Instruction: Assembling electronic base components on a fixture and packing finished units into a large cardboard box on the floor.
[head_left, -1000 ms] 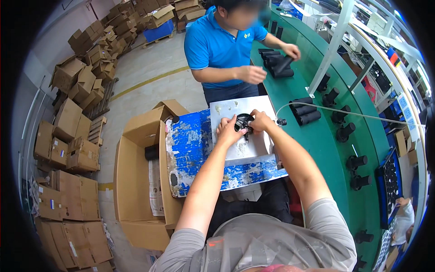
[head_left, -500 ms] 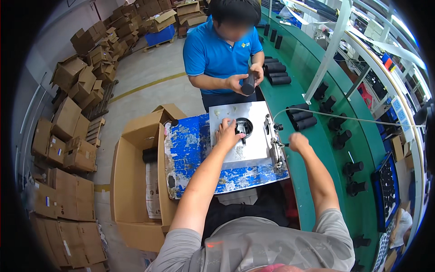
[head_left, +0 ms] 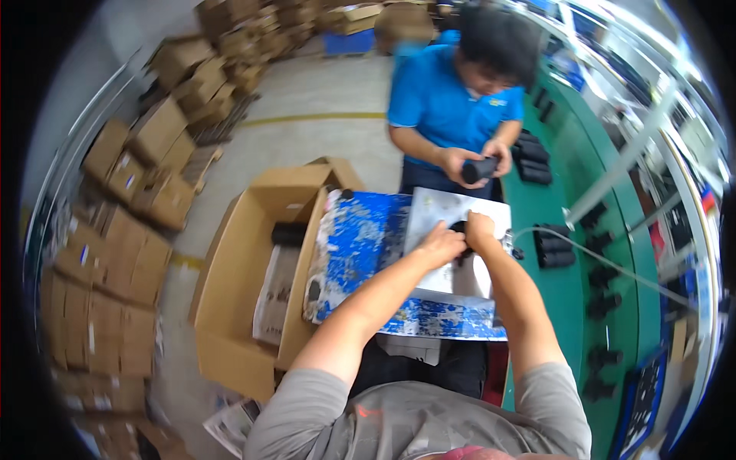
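On a silvery metal plate (head_left: 432, 205), a small black round part (head_left: 460, 228) sits between my two hands, mostly covered by fingers. My left hand (head_left: 442, 245) reaches it from the left, with thumb and fingers closed at its edge. From the right, my right hand (head_left: 481, 228) curls over the same part. Below the plate lies a worn blue board (head_left: 356, 238). The metal clamp along the plate's right side is mostly hidden by my right forearm.
Across the plate, a co-worker in blue holds a black cylinder (head_left: 477, 170). An open cardboard box (head_left: 230, 307) stands left of the board. Black cylinders (head_left: 554, 247) line the green bench (head_left: 529, 330) on the right, where a pale hose (head_left: 613, 261) crosses.
My right hand has left the clamp's lever and moved left onto the black part beside my left hand. The view has shifted, so the scene sits farther right.
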Available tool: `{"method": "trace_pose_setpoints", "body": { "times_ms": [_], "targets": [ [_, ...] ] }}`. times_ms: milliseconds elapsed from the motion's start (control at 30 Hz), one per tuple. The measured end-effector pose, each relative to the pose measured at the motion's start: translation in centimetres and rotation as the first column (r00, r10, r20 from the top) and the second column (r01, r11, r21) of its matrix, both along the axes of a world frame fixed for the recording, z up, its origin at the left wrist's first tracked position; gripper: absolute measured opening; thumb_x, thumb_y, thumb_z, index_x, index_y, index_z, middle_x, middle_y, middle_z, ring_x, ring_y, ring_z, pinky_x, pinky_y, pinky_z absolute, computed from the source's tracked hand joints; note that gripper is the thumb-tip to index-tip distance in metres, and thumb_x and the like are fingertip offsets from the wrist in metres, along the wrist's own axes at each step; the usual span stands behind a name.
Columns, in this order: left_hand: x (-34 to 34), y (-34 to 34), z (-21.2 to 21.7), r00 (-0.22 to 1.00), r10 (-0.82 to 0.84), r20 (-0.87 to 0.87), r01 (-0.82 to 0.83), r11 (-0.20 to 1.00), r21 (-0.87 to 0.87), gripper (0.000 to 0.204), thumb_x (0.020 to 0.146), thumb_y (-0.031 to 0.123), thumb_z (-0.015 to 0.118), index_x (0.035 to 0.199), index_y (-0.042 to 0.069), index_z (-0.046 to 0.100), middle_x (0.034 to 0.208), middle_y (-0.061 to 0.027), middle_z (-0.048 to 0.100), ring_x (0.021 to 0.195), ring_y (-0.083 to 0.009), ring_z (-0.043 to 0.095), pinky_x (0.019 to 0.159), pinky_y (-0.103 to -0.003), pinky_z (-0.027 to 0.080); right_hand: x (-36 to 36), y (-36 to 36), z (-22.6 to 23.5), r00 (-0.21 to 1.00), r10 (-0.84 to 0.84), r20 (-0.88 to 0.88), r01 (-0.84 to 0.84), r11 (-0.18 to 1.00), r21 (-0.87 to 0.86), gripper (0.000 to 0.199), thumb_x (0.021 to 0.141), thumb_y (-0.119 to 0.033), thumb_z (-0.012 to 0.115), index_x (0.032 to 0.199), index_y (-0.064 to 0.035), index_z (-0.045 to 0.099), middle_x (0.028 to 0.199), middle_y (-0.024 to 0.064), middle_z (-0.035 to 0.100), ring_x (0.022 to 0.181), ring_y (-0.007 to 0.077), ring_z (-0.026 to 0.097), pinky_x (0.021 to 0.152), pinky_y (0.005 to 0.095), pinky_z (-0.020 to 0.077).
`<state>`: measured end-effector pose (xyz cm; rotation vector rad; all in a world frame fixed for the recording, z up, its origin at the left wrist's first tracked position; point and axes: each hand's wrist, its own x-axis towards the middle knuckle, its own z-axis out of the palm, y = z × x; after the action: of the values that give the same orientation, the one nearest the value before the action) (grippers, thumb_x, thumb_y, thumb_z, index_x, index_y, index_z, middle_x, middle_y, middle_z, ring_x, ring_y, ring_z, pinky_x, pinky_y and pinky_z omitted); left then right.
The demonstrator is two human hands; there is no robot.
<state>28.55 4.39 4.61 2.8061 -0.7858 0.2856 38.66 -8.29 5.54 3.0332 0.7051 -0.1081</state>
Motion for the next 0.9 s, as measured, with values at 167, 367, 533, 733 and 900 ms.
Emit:
{"method": "trace_pose_setpoints", "body": {
  "times_ms": [167,367,533,733,900],
  "targets": [
    [-1.3,-0.1,-0.5,0.987,0.143,0.070,-0.144,0.990,0.003,0.006,0.084,0.024,0.066,0.088,0.023,0.069,0.090,0.0034,0.060,0.096,-0.0189,0.059,0.089,-0.048,0.037,-0.9,0.3,1.3,0.994,0.076,0.074,-0.071,0.995,-0.064,0.029,0.080,-0.014,0.066,0.107,-0.0044,0.061,0.098,0.0170,0.072,0.092,0.0347,0.071,0.079,0.0416,0.0574],
    [-13.8,6.0,2.9,0.909,0.416,0.006,-0.272,0.605,-0.748,0.048,0.078,0.014,0.076,0.125,0.014,0.067,0.126,-0.0099,0.061,0.112,-0.0289,0.058,0.098,-0.043,0.042,-6.4,0.7,8.1,0.939,0.305,0.157,-0.304,0.952,-0.032,0.030,0.082,-0.013,0.066,0.109,-0.0030,0.057,0.107,0.0197,0.062,0.090,0.0388,0.065,0.076,0.0462,0.0544],
    [-23.5,25.5,-4.0,0.421,0.875,-0.240,-0.562,0.043,-0.826,0.018,0.097,0.015,0.060,0.109,0.003,0.067,0.103,-0.0112,0.067,0.095,-0.0221,0.065,0.086,-0.033,0.051,-23.7,15.0,4.5,0.783,0.615,-0.089,-0.415,0.624,0.662,0.012,0.078,-0.007,0.065,0.090,-0.0079,0.063,0.088,0.0132,0.065,0.084,0.0357,0.063,0.074,0.0453,0.0515],
    [-25.4,43.2,-22.6,0.205,0.816,-0.541,-0.833,-0.145,-0.535,0.038,0.086,0.020,0.073,0.118,0.004,0.062,0.114,-0.0174,0.067,0.108,-0.0296,0.064,0.094,-0.040,0.049,-23.8,23.3,-12.8,0.718,0.669,0.193,-0.665,0.577,0.474,0.016,0.079,-0.021,0.065,0.077,-0.0085,0.056,0.081,0.0136,0.055,0.079,0.0338,0.055,0.070,0.0474,0.0402],
    [-22.8,52.7,-34.7,0.104,0.786,-0.610,-0.781,-0.315,-0.539,0.057,0.085,0.026,0.074,0.130,-0.002,0.055,0.130,-0.0234,0.059,0.124,-0.0358,0.054,0.107,-0.043,0.042,-23.5,23.7,-13.1,0.713,0.698,0.062,-0.645,0.619,0.448,0.017,0.076,-0.024,0.066,0.077,-0.0115,0.055,0.081,0.0114,0.052,0.078,0.0324,0.052,0.069,0.0454,0.0358]
  ]
}}
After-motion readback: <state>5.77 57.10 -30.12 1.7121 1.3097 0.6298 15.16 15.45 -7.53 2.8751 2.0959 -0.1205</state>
